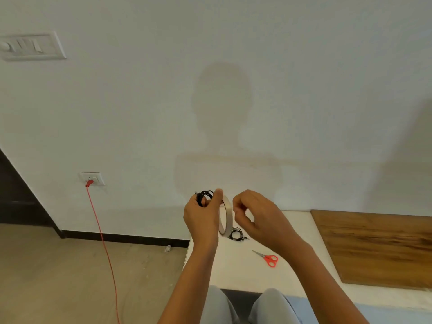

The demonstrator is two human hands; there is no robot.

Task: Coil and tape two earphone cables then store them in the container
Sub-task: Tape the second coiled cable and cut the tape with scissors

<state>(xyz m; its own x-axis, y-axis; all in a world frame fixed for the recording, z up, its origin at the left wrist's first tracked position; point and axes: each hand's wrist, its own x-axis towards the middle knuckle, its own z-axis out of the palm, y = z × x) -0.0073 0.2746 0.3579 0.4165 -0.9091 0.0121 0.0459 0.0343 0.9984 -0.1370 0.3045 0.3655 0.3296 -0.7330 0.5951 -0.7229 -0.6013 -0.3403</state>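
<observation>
One coiled earphone cable (205, 195) and the tape roll (227, 213) sit pinched in the left grip (202, 217) above the worktop (245, 272). The right grip (259, 218) pinches the roll's rim: peel slowly, with the coil clamped.

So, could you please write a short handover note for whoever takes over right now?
Left hand: grips a coiled black earphone cable and a beige tape roll above the white table.
Right hand: fingers pinch at the roll's rim, apparently the tape end.
A second black earphone cable lies coiled on the table, red-handled scissors nearby.
Done: both cables coiled.
Left: tape them, store them; container not in view.
</observation>
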